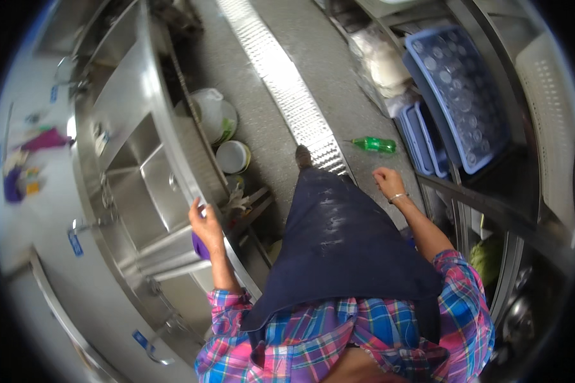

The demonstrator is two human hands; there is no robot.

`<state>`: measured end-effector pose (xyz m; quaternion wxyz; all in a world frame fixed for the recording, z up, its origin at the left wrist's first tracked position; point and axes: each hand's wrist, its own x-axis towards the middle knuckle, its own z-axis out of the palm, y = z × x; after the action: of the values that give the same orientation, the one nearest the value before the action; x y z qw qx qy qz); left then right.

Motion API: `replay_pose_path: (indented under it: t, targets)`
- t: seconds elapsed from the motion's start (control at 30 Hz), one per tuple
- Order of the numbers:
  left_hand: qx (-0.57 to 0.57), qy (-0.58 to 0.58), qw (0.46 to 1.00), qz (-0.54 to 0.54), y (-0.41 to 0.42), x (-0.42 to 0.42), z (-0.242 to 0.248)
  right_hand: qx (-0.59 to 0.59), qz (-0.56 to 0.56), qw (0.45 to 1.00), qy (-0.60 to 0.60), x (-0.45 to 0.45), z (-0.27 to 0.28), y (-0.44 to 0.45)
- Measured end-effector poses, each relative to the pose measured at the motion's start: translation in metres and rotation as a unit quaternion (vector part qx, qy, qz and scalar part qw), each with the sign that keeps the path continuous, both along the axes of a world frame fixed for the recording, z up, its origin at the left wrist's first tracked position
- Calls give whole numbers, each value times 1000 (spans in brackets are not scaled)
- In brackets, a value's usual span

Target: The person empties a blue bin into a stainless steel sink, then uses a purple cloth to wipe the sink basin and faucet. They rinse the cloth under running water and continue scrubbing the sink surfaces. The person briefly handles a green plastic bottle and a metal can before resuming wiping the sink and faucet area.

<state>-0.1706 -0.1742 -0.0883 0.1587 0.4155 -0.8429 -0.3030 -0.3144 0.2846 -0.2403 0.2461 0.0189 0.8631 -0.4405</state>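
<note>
My left hand is held over the front rim of a stainless steel sink counter, its fingers loosely bent and apart, with nothing seen in it. Just behind that hand a purple item shows in part at the counter. My right hand hangs over the floor on the other side, fingers curled in; whether it is fully closed or holds something small cannot be made out. Beyond it a green plastic bottle lies on the floor. Between my arms hangs a dark blue apron.
A metal drain grate runs along the grey floor. White buckets stand below the counter at the left. On the right, shelving holds a blue tub of round clear items and stacked blue bins. Taps project over the sinks.
</note>
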Motion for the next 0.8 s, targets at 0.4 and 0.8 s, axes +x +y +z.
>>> replay_pose_path:
  t: [0.4, 0.8]
  targets:
    - [236, -217, 927, -194, 34, -128, -108, 54, -202, 947, -243, -30, -121, -21]
    - [249, -368, 894, -56, 56, -114, -235, 96, -224, 933, -266, -79, -458, -62]
